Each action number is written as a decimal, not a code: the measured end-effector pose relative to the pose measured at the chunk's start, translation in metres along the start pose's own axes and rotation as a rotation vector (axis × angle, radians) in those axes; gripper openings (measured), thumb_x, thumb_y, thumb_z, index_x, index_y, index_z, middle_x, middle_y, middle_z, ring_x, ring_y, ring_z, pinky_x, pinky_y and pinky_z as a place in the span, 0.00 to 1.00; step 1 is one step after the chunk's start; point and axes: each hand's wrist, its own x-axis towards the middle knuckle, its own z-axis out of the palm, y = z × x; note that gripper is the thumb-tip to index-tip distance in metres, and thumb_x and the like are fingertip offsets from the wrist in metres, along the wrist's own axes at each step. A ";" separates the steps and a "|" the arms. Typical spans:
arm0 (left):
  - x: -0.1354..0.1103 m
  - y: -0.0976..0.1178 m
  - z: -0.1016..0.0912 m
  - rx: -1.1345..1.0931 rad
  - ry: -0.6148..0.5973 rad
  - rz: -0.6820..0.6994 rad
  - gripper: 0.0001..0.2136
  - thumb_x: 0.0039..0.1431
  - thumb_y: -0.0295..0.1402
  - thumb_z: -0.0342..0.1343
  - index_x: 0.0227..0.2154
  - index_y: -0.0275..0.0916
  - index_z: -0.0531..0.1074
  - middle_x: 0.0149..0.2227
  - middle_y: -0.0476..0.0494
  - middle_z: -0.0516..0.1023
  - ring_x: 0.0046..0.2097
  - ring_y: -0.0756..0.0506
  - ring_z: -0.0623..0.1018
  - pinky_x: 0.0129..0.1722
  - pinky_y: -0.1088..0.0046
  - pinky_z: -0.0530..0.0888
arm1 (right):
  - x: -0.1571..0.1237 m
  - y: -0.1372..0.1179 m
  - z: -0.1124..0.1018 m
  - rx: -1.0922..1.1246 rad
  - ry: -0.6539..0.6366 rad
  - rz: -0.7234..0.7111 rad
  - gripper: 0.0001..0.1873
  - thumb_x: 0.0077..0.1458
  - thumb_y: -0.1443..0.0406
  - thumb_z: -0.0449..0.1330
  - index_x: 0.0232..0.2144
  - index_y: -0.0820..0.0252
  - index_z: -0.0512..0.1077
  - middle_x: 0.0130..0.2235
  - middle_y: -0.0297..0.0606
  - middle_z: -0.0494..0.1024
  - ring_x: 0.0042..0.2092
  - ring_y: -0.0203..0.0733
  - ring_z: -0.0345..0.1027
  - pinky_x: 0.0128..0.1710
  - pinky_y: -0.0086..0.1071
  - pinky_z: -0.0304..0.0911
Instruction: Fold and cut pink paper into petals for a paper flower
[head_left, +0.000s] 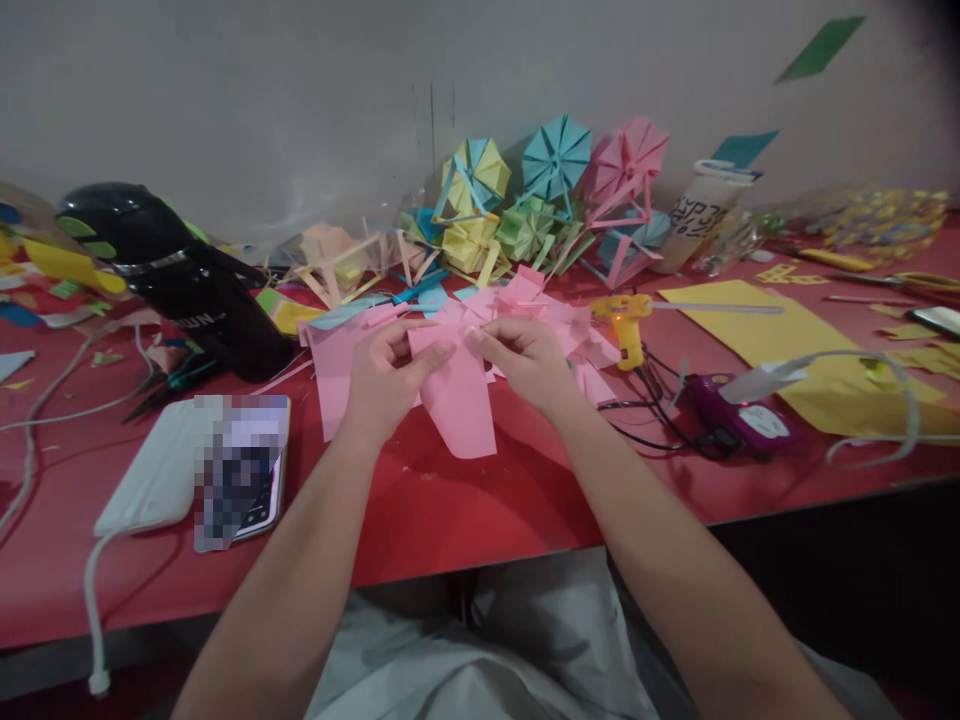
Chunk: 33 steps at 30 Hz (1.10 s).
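A sheet of pink paper (pixel 459 415) hangs between my hands above the red table, its lower end curving down toward me. My left hand (pixel 390 375) is closed on its upper left side, thumb on the front face. At the upper right edge, the thumb and fingers of my right hand (pixel 521 360) pinch the same sheet. Another pink sheet (pixel 334 375) lies behind my left hand. Beyond my hands is a heap of folded pink paper pieces (pixel 525 295), partly hidden by them. A yellow glue gun (pixel 628 325) stands just right of the heap.
Folded paper wheels (pixel 556 155) in several colours stand against the wall. On the left are a black bottle (pixel 206 290), a white power bank (pixel 161 470) and a phone (pixel 259 490). Right are a purple power socket (pixel 742 415) with cables, yellow paper (pixel 757 325) and a cup (pixel 697 215).
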 end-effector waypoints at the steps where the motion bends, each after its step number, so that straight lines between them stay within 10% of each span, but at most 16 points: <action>1: 0.000 0.000 0.000 -0.016 0.003 -0.014 0.17 0.42 0.39 0.75 0.35 0.38 0.81 0.32 0.45 0.83 0.32 0.47 0.80 0.35 0.70 0.79 | 0.000 0.000 0.000 -0.002 -0.001 0.002 0.28 0.56 0.41 0.61 0.22 0.59 0.71 0.23 0.33 0.69 0.27 0.33 0.60 0.27 0.30 0.60; 23: 0.004 -0.001 0.001 -0.081 0.175 -0.184 0.18 0.46 0.45 0.70 0.20 0.38 0.70 0.22 0.50 0.73 0.25 0.50 0.74 0.26 0.73 0.75 | 0.000 0.008 0.002 0.058 0.056 0.103 0.29 0.56 0.44 0.63 0.18 0.58 0.64 0.20 0.30 0.62 0.25 0.32 0.55 0.25 0.30 0.53; 33: 0.001 0.001 0.003 -0.026 0.002 -0.235 0.21 0.39 0.49 0.74 0.21 0.36 0.72 0.22 0.51 0.71 0.25 0.52 0.70 0.27 0.74 0.74 | 0.002 0.009 -0.002 0.039 0.219 0.107 0.30 0.55 0.42 0.62 0.18 0.59 0.66 0.19 0.30 0.62 0.23 0.31 0.53 0.23 0.30 0.52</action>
